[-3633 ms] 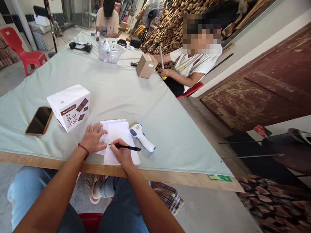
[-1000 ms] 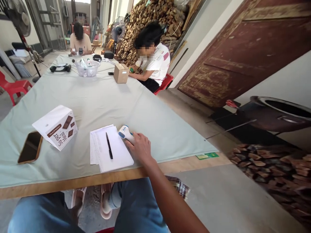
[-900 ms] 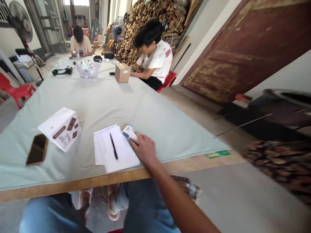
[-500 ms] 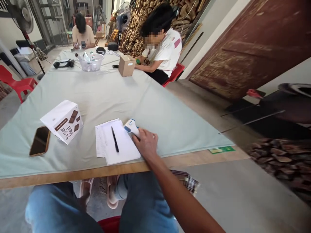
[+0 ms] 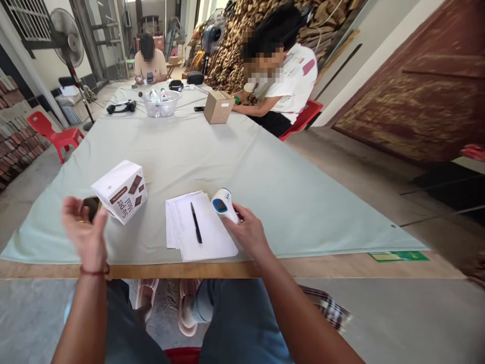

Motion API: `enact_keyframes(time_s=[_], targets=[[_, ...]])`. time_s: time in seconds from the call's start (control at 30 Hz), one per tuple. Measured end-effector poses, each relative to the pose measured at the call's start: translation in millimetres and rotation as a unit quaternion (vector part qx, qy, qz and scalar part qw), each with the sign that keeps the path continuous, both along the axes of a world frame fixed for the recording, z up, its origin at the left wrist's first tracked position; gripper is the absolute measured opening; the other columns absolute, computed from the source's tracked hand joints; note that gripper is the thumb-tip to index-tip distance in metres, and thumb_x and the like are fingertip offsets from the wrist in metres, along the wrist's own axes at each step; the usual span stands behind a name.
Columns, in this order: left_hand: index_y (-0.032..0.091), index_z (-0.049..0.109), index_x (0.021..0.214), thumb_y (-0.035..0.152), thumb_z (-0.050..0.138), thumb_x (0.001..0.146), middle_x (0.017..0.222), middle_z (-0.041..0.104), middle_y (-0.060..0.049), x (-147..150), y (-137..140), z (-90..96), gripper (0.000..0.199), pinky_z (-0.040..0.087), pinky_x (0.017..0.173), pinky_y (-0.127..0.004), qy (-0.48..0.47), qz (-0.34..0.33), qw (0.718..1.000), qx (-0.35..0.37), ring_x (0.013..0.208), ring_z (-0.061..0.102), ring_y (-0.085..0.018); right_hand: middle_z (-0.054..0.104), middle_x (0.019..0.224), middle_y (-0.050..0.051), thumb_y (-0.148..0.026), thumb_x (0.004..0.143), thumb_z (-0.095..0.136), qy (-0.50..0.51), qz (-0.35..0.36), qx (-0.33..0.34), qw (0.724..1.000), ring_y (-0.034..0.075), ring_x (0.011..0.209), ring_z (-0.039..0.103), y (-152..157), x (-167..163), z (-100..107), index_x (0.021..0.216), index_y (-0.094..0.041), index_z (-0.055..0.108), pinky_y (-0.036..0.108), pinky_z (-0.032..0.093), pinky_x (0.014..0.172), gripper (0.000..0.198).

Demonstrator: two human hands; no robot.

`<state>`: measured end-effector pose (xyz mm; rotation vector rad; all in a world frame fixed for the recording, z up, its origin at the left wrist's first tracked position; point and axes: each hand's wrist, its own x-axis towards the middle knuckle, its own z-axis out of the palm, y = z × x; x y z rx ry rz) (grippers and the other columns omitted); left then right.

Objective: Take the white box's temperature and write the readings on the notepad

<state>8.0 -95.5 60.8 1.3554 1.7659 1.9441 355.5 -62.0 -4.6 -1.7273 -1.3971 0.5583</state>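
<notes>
My right hand [image 5: 250,230] is closed around the handle of a white and blue infrared thermometer [image 5: 224,202], whose small dark screen faces me. Close by on its left lie white sheets of paper [image 5: 215,242] with a black pen [image 5: 196,222] on top; the leftmost sheet bears writing. My left hand [image 5: 86,230] is raised with its fingers apart, slightly blurred, holding nothing. Behind it a phone [image 5: 91,205] is mostly hidden. To the right of that hand stands a white box [image 5: 123,189] printed "Su-per Meal".
Farther along the cloth-covered table [image 5: 182,146] are a cardboard box [image 5: 219,107], a clear plastic basin [image 5: 161,104] of bottles and a black headset-like object [image 5: 121,107]. One person [image 5: 288,86] sits at the right side, another [image 5: 150,63] at the far end. A red chair [image 5: 53,134] stands left.
My left hand has come into view at the left, in front of the phone. The thermometer is lifted and turned so its screen faces me. The view has shifted left.
</notes>
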Motion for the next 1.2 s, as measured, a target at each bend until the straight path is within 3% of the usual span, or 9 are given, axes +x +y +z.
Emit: enact_keyframes(time_s=[0.1,0.17,0.23,0.3,0.37,0.5,0.7,1.03,1.2], targets=[[0.02,0.035,0.132,0.04,0.086,0.055,0.135,0.046,-0.014,-2.8,31.3,-27.4,0.095,0.043,0.105,-0.042,-0.017,-0.011,0.999,-0.038,0.127,0.048,-0.028,0.069,0.091,0.007,-0.047,0.065,0.067,0.222,0.081,0.012,0.972,0.024,0.079,0.061,-24.8,-30.7,16.6,0.101,-0.019,0.065,0.035,0.048,0.07,0.046],[0.018,0.038,0.126,0.039,0.088,0.049,0.127,0.053,-0.013,-2.2,47.8,-45.1,0.094,0.048,0.098,-0.041,-0.038,-0.056,0.996,-0.059,0.117,0.055,-0.027,0.065,0.076,0.003,-0.048,0.066,0.066,0.324,0.113,0.014,0.939,0.019,0.067,0.057,-40.2,-53.4,27.9,0.091,-0.019,0.063,0.033,0.047,0.064,0.038],[0.018,0.044,0.119,0.041,0.086,0.052,0.12,0.058,-0.012,-0.9,53.7,-56.6,0.082,0.05,0.094,-0.04,-0.058,-0.039,0.995,-0.067,0.11,0.059,-0.026,0.062,0.069,0.001,-0.046,0.069,0.063,0.406,0.167,0.018,0.898,0.016,0.059,0.054,-51.9,-73.3,36.7,0.091,-0.02,0.062,0.032,0.045,0.06,0.034],[0.017,0.05,0.113,0.047,0.08,0.061,0.112,0.063,-0.01,1.0,48.8,-62.3,0.067,0.051,0.09,-0.037,-0.091,-0.038,0.994,-0.053,0.104,0.062,-0.024,0.059,0.066,0.0,-0.043,0.07,0.064,0.434,0.215,0.002,0.875,0.014,0.056,0.05,-59.0,-88.4,42.4,0.082,-0.02,0.06,0.03,0.043,0.057,0.026],[0.016,0.055,0.106,0.053,0.074,0.067,0.104,0.066,-0.009,4.6,38.0,-65.4,0.057,0.052,0.083,-0.034,-0.129,-0.082,0.987,-0.044,0.096,0.064,-0.023,0.056,0.063,-0.001,-0.041,0.071,0.064,0.435,0.245,-0.019,0.866,0.014,0.054,0.048,-62.2,-99.7,45.8,0.074,-0.02,0.058,0.029,0.041,0.056,0.022],[0.015,0.06,0.098,0.055,0.076,0.064,0.095,0.069,-0.008,16.3,19.2,-69.4,0.055,0.052,0.074,-0.033,-0.152,-0.166,0.97,-0.096,0.085,0.065,-0.023,0.054,0.06,-0.002,-0.042,0.076,0.061,0.443,0.279,-0.034,0.851,0.013,0.054,0.048,-61.3,-119.1,47.9,0.071,-0.02,0.057,0.029,0.042,0.058,0.023],[0.015,0.059,0.103,0.051,0.078,0.062,0.099,0.07,-0.008,24.8,13.7,-65.4,0.058,0.053,0.077,-0.034,-0.142,-0.199,0.961,-0.133,0.087,0.066,-0.024,0.054,0.057,-0.003,-0.042,0.08,0.06,0.436,0.264,-0.032,0.86,0.013,0.054,0.047,-49.0,-144.7,49.5,0.067,-0.02,0.055,0.027,0.04,0.057,0.026],[0.016,0.06,0.111,0.049,0.078,0.064,0.102,0.071,-0.009,21.0,11.8,-65.0,0.061,0.054,0.076,-0.034,-0.139,-0.243,0.95,-0.136,0.09,0.067,-0.025,0.053,0.05,-0.005,-0.045,0.076,0.057,0.364,0.221,-0.061,0.903,0.014,0.051,0.048,-31.5,-159.2,47.1,0.067,-0.022,0.053,0.027,0.038,0.054,0.026],[0.015,0.058,0.112,0.049,0.078,0.064,0.102,0.071,-0.009,19.6,13.9,-67.1,0.062,0.053,0.077,-0.034,-0.146,-0.253,0.948,-0.128,0.089,0.066,-0.024,0.054,0.05,-0.005,-0.045,0.077,0.059,0.371,0.221,-0.063,0.9,0.014,0.051,0.048,-30.1,-159.7,41.7,0.066,-0.022,0.054,0.028,0.038,0.057,0.026]])
